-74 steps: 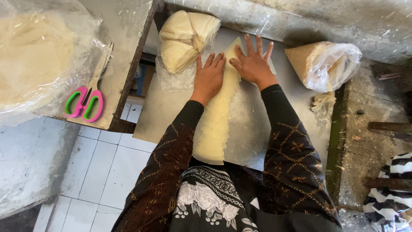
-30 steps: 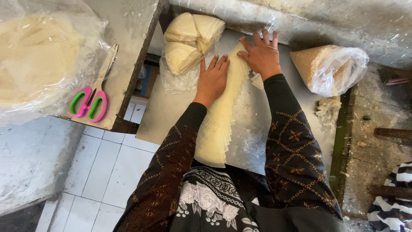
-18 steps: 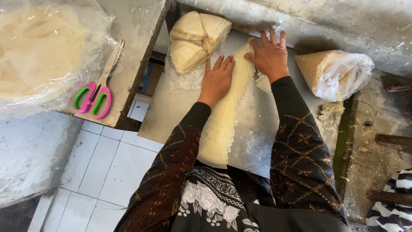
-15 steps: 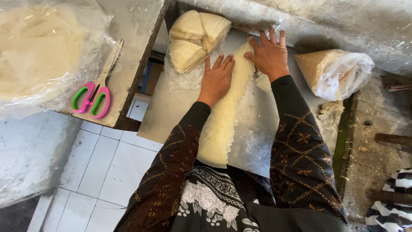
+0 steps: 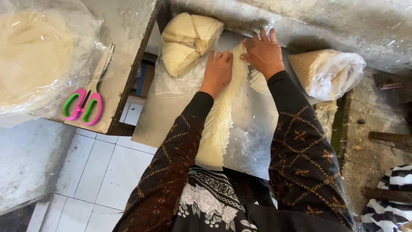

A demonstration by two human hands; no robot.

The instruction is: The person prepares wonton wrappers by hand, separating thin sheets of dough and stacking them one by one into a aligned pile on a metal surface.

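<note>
A long fanned row of thin pale dough sheets [image 5: 221, 124] lies on a metal tray [image 5: 163, 120] covered with clear plastic. My left hand [image 5: 218, 71] rests flat on the far part of the row, fingers together. My right hand [image 5: 264, 51] presses with spread fingers on the row's far end and on loose sheets [image 5: 260, 81] beside it. A pile of folded dough wrappers [image 5: 186, 41] sits on plastic just left of my left hand.
A clear bag of crumbly filling [image 5: 328, 73] lies at the right. Pink and green scissors [image 5: 83, 103] lie on a grey counter [image 5: 124, 51], next to a big plastic-wrapped stack of round dough [image 5: 34, 56]. White floor tiles [image 5: 98, 172] show below.
The view has shifted, so the tray sits lower right. My right hand has slid up to the row's far end; my left hand stays flat on the sheets.
</note>
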